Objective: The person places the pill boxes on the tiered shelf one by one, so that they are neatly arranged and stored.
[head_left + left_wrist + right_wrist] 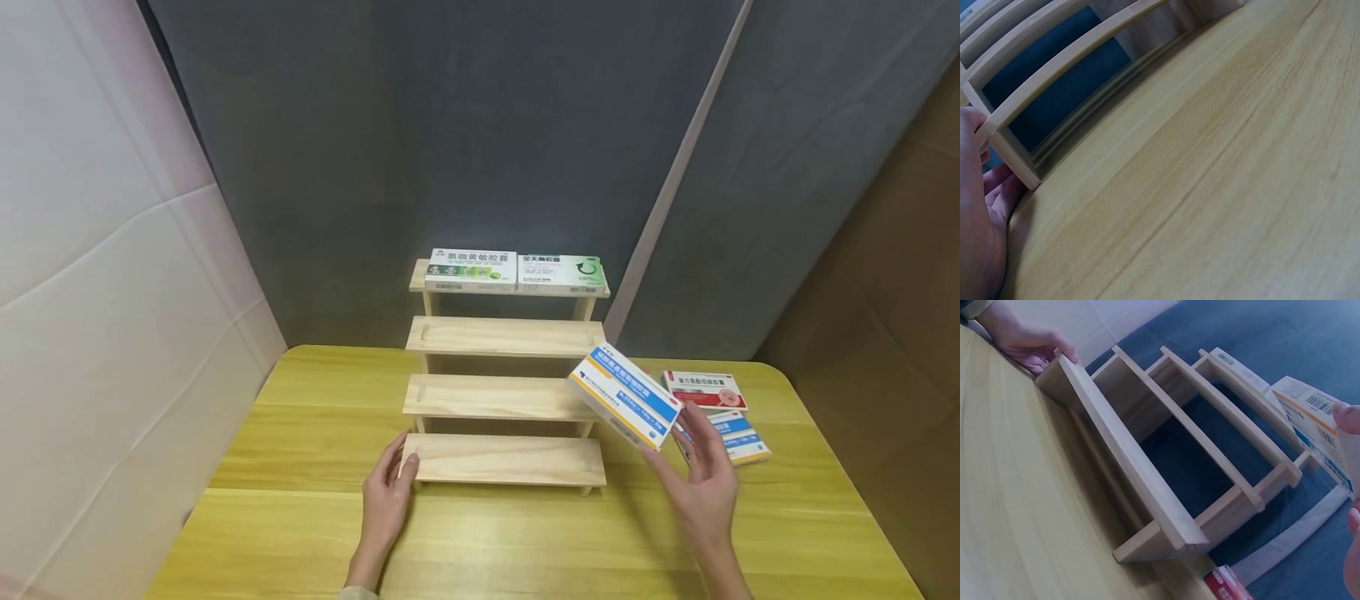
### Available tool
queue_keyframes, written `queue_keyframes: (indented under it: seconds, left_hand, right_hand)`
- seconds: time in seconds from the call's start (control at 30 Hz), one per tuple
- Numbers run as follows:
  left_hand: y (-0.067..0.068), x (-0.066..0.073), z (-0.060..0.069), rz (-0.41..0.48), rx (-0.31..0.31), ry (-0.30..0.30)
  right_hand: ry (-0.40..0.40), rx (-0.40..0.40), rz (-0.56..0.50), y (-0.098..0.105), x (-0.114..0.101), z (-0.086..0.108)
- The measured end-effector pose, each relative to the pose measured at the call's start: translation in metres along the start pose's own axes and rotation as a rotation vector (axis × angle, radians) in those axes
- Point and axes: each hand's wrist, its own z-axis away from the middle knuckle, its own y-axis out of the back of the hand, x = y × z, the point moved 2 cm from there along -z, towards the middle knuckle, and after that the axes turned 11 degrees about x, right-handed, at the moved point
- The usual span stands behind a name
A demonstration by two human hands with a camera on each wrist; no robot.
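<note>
A four-step wooden rack (502, 458) stands on the table. My left hand (386, 496) grips the left end of its lowest step, thumb on top; the left wrist view shows fingers (1004, 190) against the side of the rack (1016, 159). My right hand (703, 487) holds a blue, white and orange box (626, 396) by its right end, tilted, in front of the right ends of the middle steps. In the right wrist view that box (1313, 428) is pinched at the right edge. Two white-green boxes (471, 268) (561, 273) lie side by side on the top step.
Right of the rack, a red and white box (705, 390) and another blue and white box (738, 437) lie on the yellow wooden table (300, 467). A dark curtain (315, 167) hangs behind, with a white cloth (112, 250) at left and a brown panel (885, 250) at right.
</note>
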Motion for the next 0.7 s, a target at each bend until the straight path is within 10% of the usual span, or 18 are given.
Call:
queue_keyframes:
  seconds: [0.7]
  left_hand:
    - [0.000,-0.002,0.000,0.001,-0.003,0.018]
  right_hand:
    - [0.036,-0.145,0.115,-0.036,0.006,-0.008]
